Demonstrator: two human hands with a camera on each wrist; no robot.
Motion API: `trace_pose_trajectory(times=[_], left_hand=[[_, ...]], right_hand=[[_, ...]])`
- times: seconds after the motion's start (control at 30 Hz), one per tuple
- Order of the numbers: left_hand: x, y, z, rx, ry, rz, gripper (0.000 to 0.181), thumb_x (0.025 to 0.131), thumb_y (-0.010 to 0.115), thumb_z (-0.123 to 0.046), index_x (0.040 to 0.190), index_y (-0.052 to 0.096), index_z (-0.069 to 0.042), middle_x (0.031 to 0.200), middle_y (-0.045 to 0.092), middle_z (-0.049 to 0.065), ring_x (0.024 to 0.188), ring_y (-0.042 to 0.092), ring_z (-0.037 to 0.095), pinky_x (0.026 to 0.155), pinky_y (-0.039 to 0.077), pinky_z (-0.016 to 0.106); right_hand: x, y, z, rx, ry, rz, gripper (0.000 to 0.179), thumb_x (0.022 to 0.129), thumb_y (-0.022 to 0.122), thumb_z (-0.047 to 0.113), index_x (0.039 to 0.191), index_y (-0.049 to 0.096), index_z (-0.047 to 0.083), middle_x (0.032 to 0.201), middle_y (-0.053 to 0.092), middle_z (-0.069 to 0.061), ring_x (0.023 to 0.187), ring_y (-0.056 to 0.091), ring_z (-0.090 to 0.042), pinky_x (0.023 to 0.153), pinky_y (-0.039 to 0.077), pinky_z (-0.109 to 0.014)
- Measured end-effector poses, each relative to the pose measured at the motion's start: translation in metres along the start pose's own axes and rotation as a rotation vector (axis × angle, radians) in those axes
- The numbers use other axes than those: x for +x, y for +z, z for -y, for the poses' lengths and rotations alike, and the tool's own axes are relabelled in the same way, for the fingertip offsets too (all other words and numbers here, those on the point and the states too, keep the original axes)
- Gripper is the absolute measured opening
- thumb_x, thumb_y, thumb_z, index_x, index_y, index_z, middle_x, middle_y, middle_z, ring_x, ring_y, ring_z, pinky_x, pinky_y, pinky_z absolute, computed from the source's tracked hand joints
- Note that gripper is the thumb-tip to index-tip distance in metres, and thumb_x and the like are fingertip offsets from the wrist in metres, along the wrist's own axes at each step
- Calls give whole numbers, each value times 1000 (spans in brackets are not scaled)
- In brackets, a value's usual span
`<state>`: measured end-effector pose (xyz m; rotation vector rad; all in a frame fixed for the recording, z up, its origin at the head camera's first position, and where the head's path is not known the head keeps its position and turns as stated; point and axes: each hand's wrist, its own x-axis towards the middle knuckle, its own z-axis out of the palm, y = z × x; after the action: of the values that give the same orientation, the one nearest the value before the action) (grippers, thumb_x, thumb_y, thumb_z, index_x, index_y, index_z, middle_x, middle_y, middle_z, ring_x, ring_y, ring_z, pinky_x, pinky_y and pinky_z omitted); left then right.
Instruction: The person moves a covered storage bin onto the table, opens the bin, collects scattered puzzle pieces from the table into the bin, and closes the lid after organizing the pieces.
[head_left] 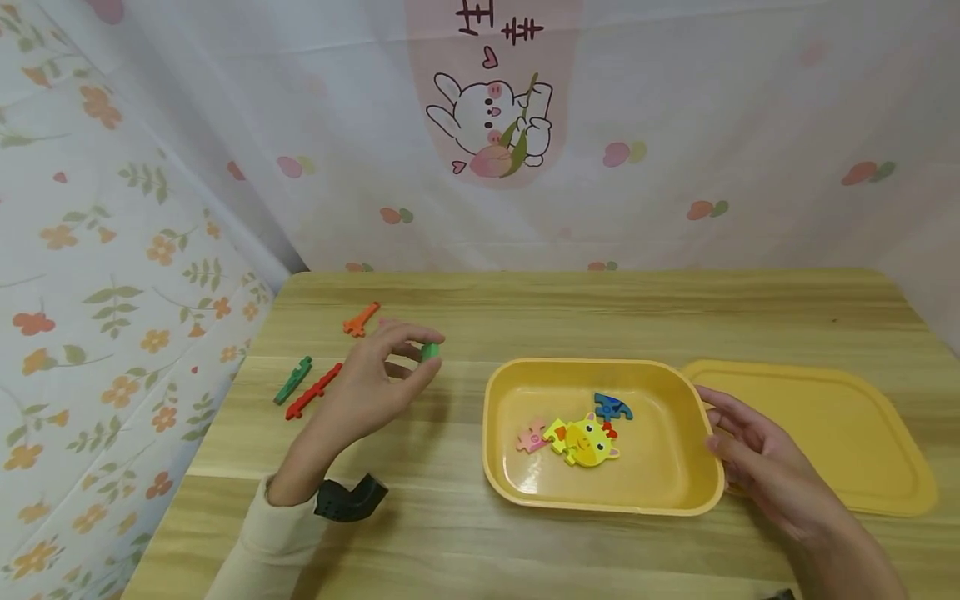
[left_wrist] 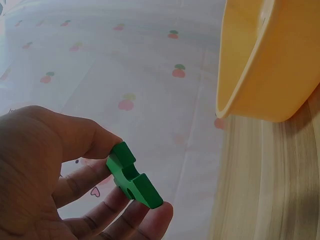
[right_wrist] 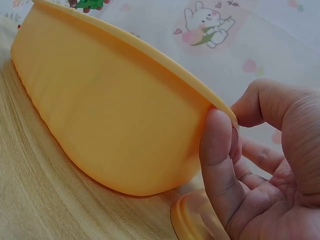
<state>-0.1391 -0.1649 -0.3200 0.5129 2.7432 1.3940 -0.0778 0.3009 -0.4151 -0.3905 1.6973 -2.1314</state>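
My left hand (head_left: 378, 379) pinches a small green puzzle piece (left_wrist: 132, 175) between thumb and fingertips, above the table to the left of a yellow box (head_left: 600, 498). At the box's right end, my right hand (head_left: 772, 467) grips the rim, thumb and fingers on either side of the wall (right_wrist: 125, 110). Inside the box lie a yellow animal-face puzzle piece (head_left: 588, 442), a pink piece (head_left: 531, 437) and a blue piece (head_left: 613, 407). Part of a pink piece (head_left: 386, 323) shows behind the left hand.
Left on the wooden table (head_left: 465, 550) lie an orange piece (head_left: 362, 320), a dark green piece (head_left: 293, 380) and a red piece (head_left: 313, 392). The yellow lid (head_left: 840, 433) lies right of the box, partly behind my right hand. Patterned cloth (head_left: 337, 150) hangs behind the table.
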Motion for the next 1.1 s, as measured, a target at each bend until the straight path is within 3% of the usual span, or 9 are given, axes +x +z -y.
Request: trace_pose_trajectory(times=[0.33,0.8,0.97,1.1], left_hand=[[-1,0,3,16,3,6,26,95,70,-23,121,68,-26,122,66,-3,101,68,15,82,62,32],[4,8,5,3,22,33,25,96,70,-22,121,68,-23,121,67,-1,103,69,17,84,62,33],[4,10,6,-12,19,50,26,96,70,-22,121,68,-22,122,67,-1,103,69,17,83,62,30],[4,9,4,-20,3,51,26,96,70,-22,121,68,-23,122,65,0,104,68,17,82,62,29]], right_hand=[[2,3,2,47,-14,17,56,103,29,-11,156,27,7,120,63,-4,99,74,-14,76,64,-34],[1,-2,1,87,-6,43,58,103,27,-12,158,24,8,124,63,-5,99,74,-16,71,64,-34],[-1,-3,-1,74,3,67,59,104,27,-11,159,21,9,129,61,-3,102,71,-16,74,64,-34],[2,-1,2,36,38,42,58,105,28,-8,160,18,8,125,60,0,100,70,-13,74,63,-31]])
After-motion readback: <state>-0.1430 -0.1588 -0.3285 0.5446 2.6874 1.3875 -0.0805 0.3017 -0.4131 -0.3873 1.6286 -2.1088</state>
